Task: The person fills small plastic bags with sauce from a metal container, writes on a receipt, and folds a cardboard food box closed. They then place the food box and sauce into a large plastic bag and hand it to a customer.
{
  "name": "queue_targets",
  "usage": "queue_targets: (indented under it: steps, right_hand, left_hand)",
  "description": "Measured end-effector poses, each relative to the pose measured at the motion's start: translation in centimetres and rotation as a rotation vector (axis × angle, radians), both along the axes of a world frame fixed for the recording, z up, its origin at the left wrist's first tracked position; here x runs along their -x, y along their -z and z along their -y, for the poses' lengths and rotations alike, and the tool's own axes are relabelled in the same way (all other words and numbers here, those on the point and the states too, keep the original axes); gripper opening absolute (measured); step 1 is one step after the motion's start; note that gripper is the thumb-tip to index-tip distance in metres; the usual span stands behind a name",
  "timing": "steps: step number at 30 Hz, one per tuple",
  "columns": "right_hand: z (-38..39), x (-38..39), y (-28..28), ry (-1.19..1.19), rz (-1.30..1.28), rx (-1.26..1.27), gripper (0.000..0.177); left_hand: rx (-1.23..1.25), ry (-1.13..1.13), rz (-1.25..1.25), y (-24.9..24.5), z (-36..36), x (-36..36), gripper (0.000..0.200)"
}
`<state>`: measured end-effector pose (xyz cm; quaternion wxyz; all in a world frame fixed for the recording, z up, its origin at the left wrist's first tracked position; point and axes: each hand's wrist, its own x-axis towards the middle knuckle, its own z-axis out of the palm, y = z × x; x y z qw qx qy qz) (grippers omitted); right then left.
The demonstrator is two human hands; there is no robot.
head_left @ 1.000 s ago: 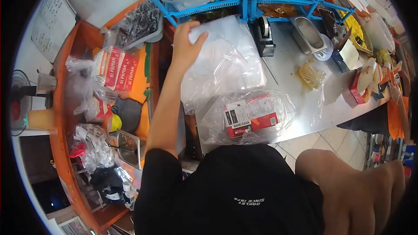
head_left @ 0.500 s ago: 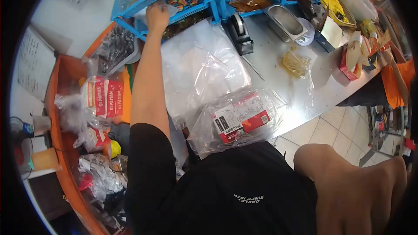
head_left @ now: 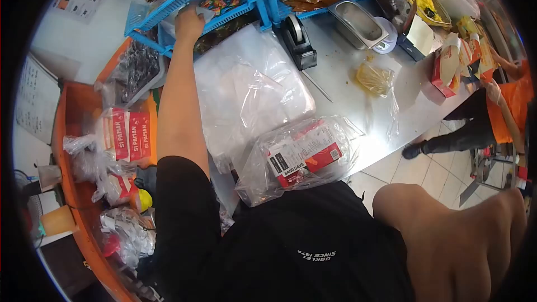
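Left of the blue rack (head_left: 190, 0), a sheet (head_left: 34, 98) bears handwriting too small to read, and bagged red-and-white boxes (head_left: 130, 134) repeat "SI PAMAN". The left hand (head_left: 189, 22) reaches into a tray at the rack's left end, beside pale plastic (head_left: 207, 13) and small colorful packets (head_left: 224, 1); its fingertips are hidden, so I cannot tell whether they pinch anything. On the near side of the rack lie flat clear bags (head_left: 254, 86). Nearer the wearer, a clear-wrapped package (head_left: 306, 154) carries a label reading "BANG DAVA", touching those bags. The black shirt (head_left: 291, 240) reads "OAKLEY SINCE 197", its last digit unclear. A tape dispenser (head_left: 299, 42) stands just before the rack; right of it are a metal tin (head_left: 359, 24) and a bag of yellow contents (head_left: 375, 78). Farther right, a person in orange (head_left: 512, 100) handles a box. Bare skin looms lower right; whether it is the right hand, and its grip, I cannot tell.
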<state>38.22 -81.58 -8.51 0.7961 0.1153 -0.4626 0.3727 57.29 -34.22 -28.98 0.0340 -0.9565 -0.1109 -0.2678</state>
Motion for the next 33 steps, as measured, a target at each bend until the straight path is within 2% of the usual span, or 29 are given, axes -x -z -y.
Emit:
queue_targets:
  steps: [2, 3, 5, 7, 15, 17, 23, 33]
  right_hand:
    - [-0.2, -0.1, 0.0, 0.007, -0.003, -0.007, 0.038]
    - [-0.2, -0.1, 0.0, 0.016, -0.006, -0.008, 0.038]
    - [-0.1, 0.1, 0.2, 0.029, -0.01, -0.013, 0.038]
    - [-0.2, 0.1, 0.2, 0.024, -0.015, -0.022, 0.039]
    - [-0.5, -0.1, 0.5, 0.045, -0.028, -0.044, 0.041]
    - [-0.7, -0.3, 0.5, 0.035, -0.035, -0.049, 0.042]
    - [-0.9, -0.3, 0.7, 0.062, -0.036, -0.065, 0.043]
    - [-1.4, -0.3, 0.6, 0.066, -0.046, -0.096, 0.046]
  left_hand:
    - [0.072, -0.118, -0.183, 0.3, 0.0, -0.4, 0.04]
    - [0.075, -0.11, -0.185, 0.5, 0.1, -0.5, 0.04]
    - [0.172, -0.292, -0.207, 0.6, 0.6, 0.3, 0.047]
    - [0.236, -0.331, -0.165, 0.4, 1.1, 0.7, 0.052]
    - [0.254, -0.292, -0.043, 0.8, 0.9, 1.0, 0.054]
    - [0.174, -0.296, -0.015, 1.1, 0.9, 0.9, 0.055]
    - [0.199, -0.282, 0.008, 1.2, 0.7, 0.8, 0.055]
    - [0.064, -0.287, 0.087, 2.0, 0.4, 0.9, 0.051]
